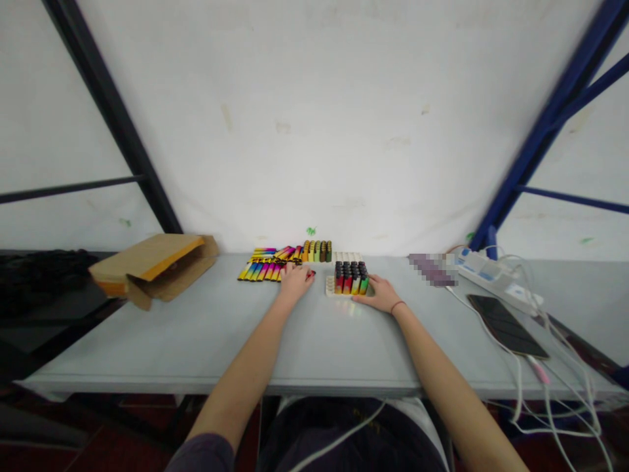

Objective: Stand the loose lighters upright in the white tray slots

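Upright lighters with black tops [352, 278] stand in rows in a white holder [330, 286], whose left end shows bare round slots. At its right end my right hand [378, 293] grips the holder, thumb along the front and fingers at the side. To the left, my left hand [296, 282] has its fingers closed around a small red lighter [311, 276], mostly hidden by the hand. Just beyond that hand lie several loose rainbow-coloured lighters [260, 271]. Behind them stands a block of yellow and green lighters [317, 252].
An open cardboard box [157, 262] lies on the grey table [196, 341] at the left. On the right are a dark phone [506, 324], a white power strip [496, 278], loose white cables and a blurred purple item [432, 269]. Another pale holder [348, 256] sits near the wall.
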A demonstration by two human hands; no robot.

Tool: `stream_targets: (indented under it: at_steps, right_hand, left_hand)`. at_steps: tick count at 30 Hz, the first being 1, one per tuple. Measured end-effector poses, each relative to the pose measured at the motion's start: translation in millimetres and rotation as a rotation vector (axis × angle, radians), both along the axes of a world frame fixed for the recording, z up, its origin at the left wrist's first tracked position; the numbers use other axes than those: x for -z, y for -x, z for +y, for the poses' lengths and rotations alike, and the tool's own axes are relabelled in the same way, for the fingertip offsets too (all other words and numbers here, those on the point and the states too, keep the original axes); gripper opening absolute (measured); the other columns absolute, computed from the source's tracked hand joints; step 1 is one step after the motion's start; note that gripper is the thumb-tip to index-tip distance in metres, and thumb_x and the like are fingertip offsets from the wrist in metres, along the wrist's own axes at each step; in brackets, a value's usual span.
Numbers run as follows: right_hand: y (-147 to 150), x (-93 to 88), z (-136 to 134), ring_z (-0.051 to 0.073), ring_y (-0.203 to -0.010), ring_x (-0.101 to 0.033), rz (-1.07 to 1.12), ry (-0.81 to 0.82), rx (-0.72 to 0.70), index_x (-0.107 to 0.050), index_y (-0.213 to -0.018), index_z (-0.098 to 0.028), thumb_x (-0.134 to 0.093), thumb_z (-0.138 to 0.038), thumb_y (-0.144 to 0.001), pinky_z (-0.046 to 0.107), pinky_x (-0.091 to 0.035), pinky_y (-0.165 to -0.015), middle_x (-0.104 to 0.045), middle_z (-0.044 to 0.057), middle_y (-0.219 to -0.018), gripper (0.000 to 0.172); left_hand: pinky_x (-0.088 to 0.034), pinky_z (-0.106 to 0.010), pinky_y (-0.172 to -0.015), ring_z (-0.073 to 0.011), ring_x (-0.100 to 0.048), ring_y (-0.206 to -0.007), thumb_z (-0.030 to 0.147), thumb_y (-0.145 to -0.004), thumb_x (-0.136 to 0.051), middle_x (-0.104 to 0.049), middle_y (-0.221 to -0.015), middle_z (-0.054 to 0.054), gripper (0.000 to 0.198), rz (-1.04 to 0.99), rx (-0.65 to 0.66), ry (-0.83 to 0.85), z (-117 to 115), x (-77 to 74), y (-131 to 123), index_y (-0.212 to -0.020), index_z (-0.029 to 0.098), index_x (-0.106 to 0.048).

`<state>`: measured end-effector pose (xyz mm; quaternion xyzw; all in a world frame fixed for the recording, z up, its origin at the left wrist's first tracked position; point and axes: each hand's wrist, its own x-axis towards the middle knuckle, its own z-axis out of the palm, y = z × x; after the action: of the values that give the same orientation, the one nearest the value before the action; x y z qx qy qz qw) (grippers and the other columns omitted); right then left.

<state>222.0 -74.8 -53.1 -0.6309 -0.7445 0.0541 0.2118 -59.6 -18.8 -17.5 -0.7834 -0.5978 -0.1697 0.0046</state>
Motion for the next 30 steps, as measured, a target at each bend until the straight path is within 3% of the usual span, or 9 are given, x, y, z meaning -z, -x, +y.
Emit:
stream_targets:
  at_steps: [4, 8, 12, 15, 20, 24, 27, 30]
  right_hand:
    - [0, -0.3, 0, 0.037, -0.13, -0.059, -0.001, 0.006, 0.004, -0.066, -0.131, -0.018, -0.074, -0.068, -0.076, 0.051, -0.045, -0.111, -0.063, 0.018, -0.141, 0.074]
    - [-1, -0.8, 1, 0.037, -0.13, -0.059, 0.004, 0.014, 0.005, -0.066, -0.131, -0.016, -0.074, -0.069, -0.076, 0.05, -0.044, -0.112, -0.062, 0.019, -0.141, 0.078]
    - [-1, -1.3, 0, 0.036, -0.131, -0.058, 0.007, 0.018, -0.004, -0.066, -0.132, -0.017, -0.073, -0.07, -0.076, 0.049, -0.044, -0.113, -0.063, 0.018, -0.141, 0.077]
    - [0, -2.1, 0, 0.036, -0.13, -0.059, 0.01, 0.024, 0.006, -0.065, -0.133, -0.019, -0.073, -0.07, -0.076, 0.048, -0.044, -0.113, -0.062, 0.017, -0.142, 0.077]
    - [-1, -3.1, -1, 0.035, -0.132, -0.058, 0.008, 0.037, -0.011, -0.063, -0.135, -0.016, -0.072, -0.071, -0.077, 0.047, -0.043, -0.113, -0.06, 0.019, -0.144, 0.081]
    - [-2, -0.5, 1, 0.035, -0.133, -0.057, 0.007, 0.031, -0.018, -0.063, -0.136, -0.017, -0.071, -0.072, -0.077, 0.048, -0.043, -0.113, -0.06, 0.018, -0.144, 0.081]
    - [-3, 2.4, 3, 0.035, -0.133, -0.057, 0.012, 0.008, -0.021, -0.063, -0.136, -0.019, -0.071, -0.072, -0.076, 0.048, -0.044, -0.112, -0.061, 0.017, -0.144, 0.08]
    - [-4, 3.6, 4, 0.035, -0.131, -0.058, 0.012, -0.001, -0.022, -0.065, -0.134, -0.019, -0.072, -0.073, -0.075, 0.048, -0.045, -0.112, -0.062, 0.017, -0.142, 0.079]
  left_hand:
    - [-0.042, -0.048, -0.103, -0.0338, -0.055, -0.122, 0.031, -0.094, -0.058, -0.072, -0.121, -0.014, 0.028, -0.047, 0.026, 0.018, 2, -0.5, -1, -0.116, 0.022, -0.072]
    - [-0.049, -0.038, -0.102, -0.0258, -0.063, -0.116, 0.025, -0.095, -0.055, -0.066, -0.127, -0.016, 0.031, -0.301, 0.122, 0.043, 8, -0.6, -3, -0.123, 0.016, -0.066]
    - [-0.059, -0.031, -0.08, -0.0183, -0.069, -0.099, 0.028, -0.098, -0.051, -0.066, -0.119, -0.01, 0.037, -0.733, 0.17, 0.223, 13, 0.6, -9, -0.134, 0.021, -0.052]
    - [-0.057, -0.023, -0.065, -0.0131, -0.067, -0.086, 0.029, -0.098, -0.049, -0.064, -0.108, -0.006, 0.041, -0.969, 0.127, 0.359, 13, 1.6, -16, -0.138, 0.025, -0.041]
    - [-0.05, -0.016, -0.054, -0.009, -0.057, -0.066, 0.032, -0.096, -0.052, -0.055, -0.079, 0.004, 0.034, -1.134, 0.016, 0.413, 10, -2.0, -22, -0.128, 0.027, -0.045]
    - [-0.042, -0.017, -0.05, -0.0099, -0.05, -0.059, 0.045, -0.094, -0.053, -0.048, -0.069, 0.005, 0.024, -1.119, 0.044, 0.377, 4, -4.9, -21, -0.105, 0.023, -0.055]
    - [-0.044, -0.021, -0.057, -0.0118, -0.051, -0.061, 0.044, -0.092, -0.055, -0.048, -0.067, 0.004, 0.025, -1.084, 0.078, 0.285, 2, -4.3, -21, -0.084, 0.021, -0.055]
    - [-0.048, -0.025, -0.071, -0.0153, -0.057, -0.073, 0.038, -0.088, -0.057, -0.055, -0.07, 0.0, 0.023, -1.042, 0.101, 0.168, 2, -2.8, -22, -0.074, 0.02, -0.054]
